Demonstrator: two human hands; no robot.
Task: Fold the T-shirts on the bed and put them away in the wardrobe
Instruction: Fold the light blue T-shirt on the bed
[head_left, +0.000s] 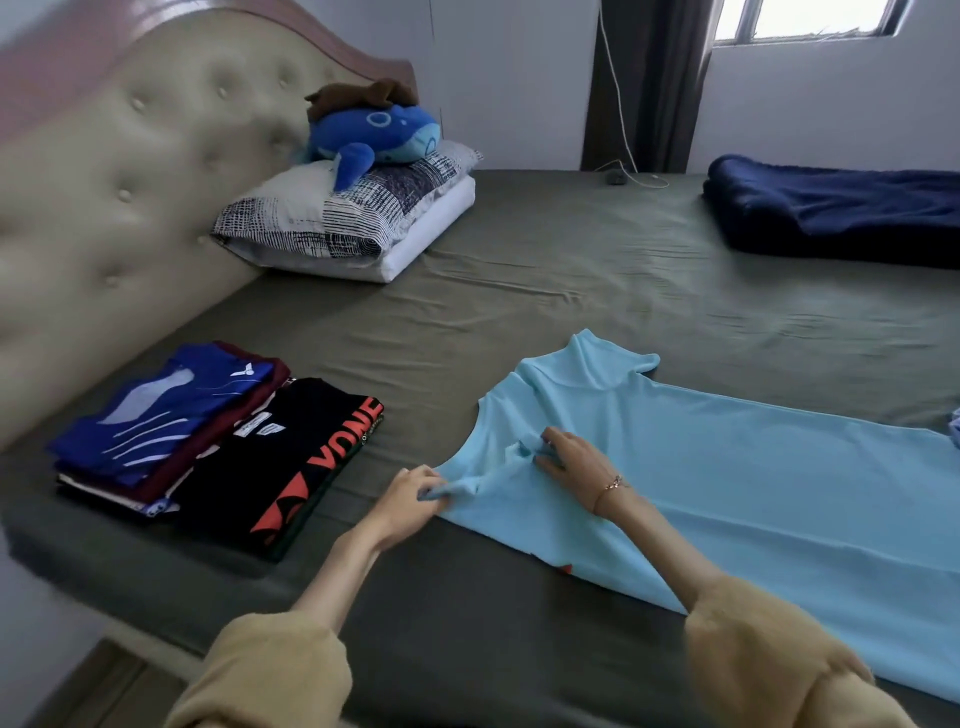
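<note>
A light blue T-shirt (737, 478) lies spread flat on the bed, its neck end toward the left. My left hand (410, 496) pinches a bunched bit of the shirt's edge near the shoulder. My right hand (576, 462) rests on the cloth just right of it, fingers curled on a small fold of fabric. To the left lie folded shirts: a black one with red lettering (283, 462) and a stack topped by a royal blue one (161, 415).
The grey-green bed sheet (571, 291) stretches back to a padded headboard (130, 182). A pillow stack (353, 218) with a blue plush toy (374, 132) sits at the head. A dark blue blanket (841, 208) lies at the far right. The bed's near edge runs below my arms.
</note>
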